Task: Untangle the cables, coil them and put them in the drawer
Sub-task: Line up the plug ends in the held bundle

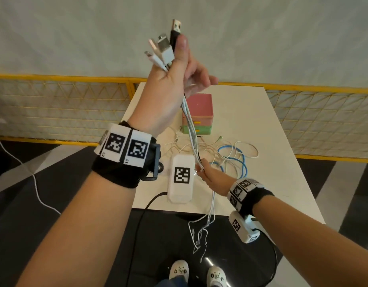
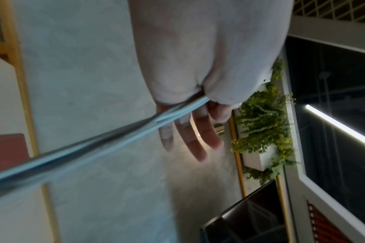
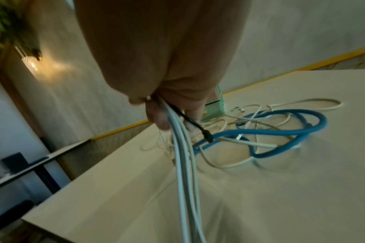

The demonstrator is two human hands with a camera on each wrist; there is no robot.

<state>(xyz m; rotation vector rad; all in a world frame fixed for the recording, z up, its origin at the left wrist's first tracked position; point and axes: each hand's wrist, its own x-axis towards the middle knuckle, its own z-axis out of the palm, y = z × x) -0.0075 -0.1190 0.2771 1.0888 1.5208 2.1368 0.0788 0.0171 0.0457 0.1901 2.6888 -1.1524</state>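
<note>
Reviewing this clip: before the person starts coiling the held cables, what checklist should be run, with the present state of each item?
1. Plug ends gathered in left hand: ok.
2. Right hand grips the cable bundle lower down: ok.
3. Bundle taut between hands: ok.
4. Loose ends free of knots: cannot tell.
5. Blue cable and white cables on the table sorted: not ok.
6. Drawer box open: not ok.

Black wristbands (image 1: 125,170) with black-and-white square markers; pale shoes (image 1: 179,271), seemingly clogs.
</note>
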